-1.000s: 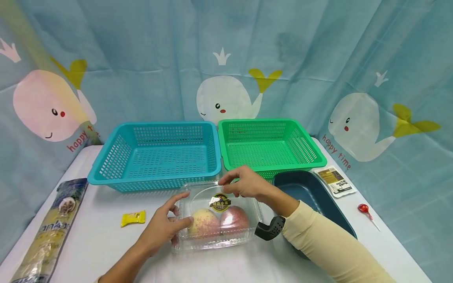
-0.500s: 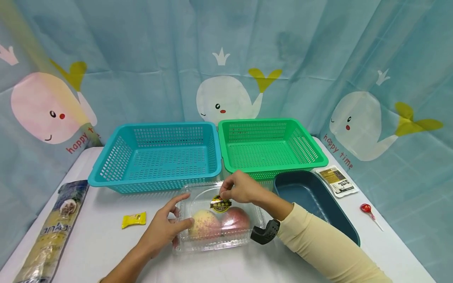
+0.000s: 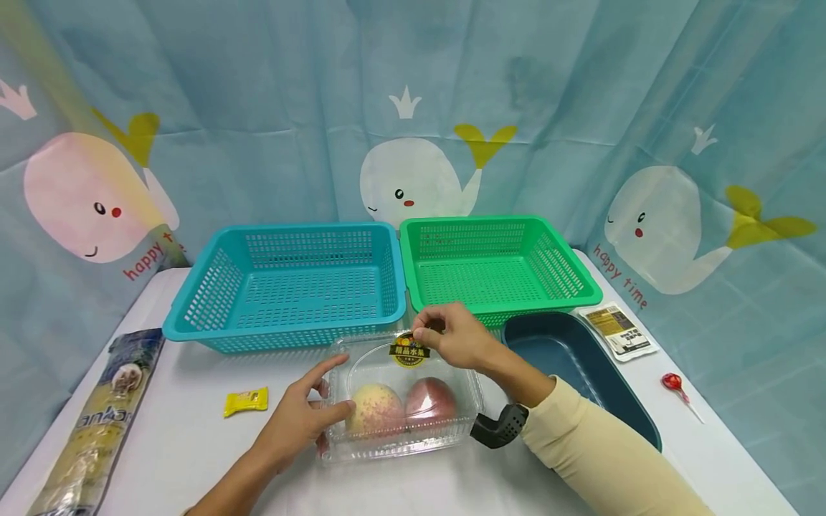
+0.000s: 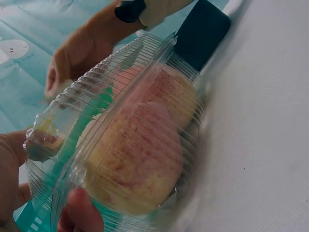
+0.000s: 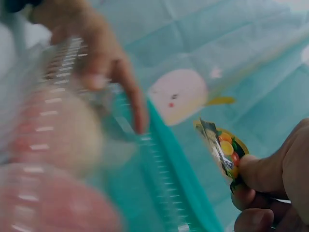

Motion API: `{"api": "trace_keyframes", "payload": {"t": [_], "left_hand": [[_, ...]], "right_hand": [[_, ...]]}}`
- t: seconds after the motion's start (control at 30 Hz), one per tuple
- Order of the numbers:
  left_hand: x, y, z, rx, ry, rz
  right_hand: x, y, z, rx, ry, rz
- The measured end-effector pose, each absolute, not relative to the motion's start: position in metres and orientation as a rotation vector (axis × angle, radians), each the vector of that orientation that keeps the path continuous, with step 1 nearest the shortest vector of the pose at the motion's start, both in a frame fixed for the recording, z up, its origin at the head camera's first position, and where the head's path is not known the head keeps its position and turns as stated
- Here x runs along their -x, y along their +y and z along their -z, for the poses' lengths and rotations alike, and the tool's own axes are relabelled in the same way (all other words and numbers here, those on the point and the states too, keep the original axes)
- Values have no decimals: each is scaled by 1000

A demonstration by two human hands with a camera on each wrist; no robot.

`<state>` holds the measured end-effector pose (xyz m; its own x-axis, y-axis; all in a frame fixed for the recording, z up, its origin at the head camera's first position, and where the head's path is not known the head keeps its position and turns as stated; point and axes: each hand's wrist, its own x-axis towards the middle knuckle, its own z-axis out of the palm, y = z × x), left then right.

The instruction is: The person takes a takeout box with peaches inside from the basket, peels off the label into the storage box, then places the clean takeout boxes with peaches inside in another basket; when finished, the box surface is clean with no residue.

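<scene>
A clear plastic box (image 3: pixel 381 448) with a yellowish fruit (image 3: pixel 376 410) and a red fruit (image 3: pixel 430 401) inside stands on the table, its lid down. My left hand (image 3: pixel 297 416) grips the box's left end, thumb on the lid and fingers at the side. Above the lid's back part, my right hand (image 3: pixel 459 337) pinches a black and gold round sticker (image 3: pixel 409 350) between thumb and finger. In the right wrist view the sticker (image 5: pixel 224 150) is off the box, held by its edge.
Behind the box stand a blue basket (image 3: pixel 284 331) and a green basket (image 3: pixel 503 313). A dark blue tray (image 3: pixel 581 358), a white packet (image 3: pixel 618 331) and a lollipop (image 3: pixel 672 381) are at the right. A yellow packet (image 3: pixel 246 401) and a long bag (image 3: pixel 97 423) lie at the left.
My right hand has pinched the sticker, which was flat on the lid, and lifted it up off the lid. My left hand has kept its grip on the box.
</scene>
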<state>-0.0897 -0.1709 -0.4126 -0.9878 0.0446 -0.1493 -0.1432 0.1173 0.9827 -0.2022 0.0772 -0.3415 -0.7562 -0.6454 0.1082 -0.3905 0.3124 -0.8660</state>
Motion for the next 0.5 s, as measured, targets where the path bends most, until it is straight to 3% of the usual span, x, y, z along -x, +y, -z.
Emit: {"api": "trace_keyframes", "payload": {"t": [0.5], "left_hand": [[89,-171,412,108,2228,-2003]], "right_hand": [[216,139,293,1161,2310,1268]]}}
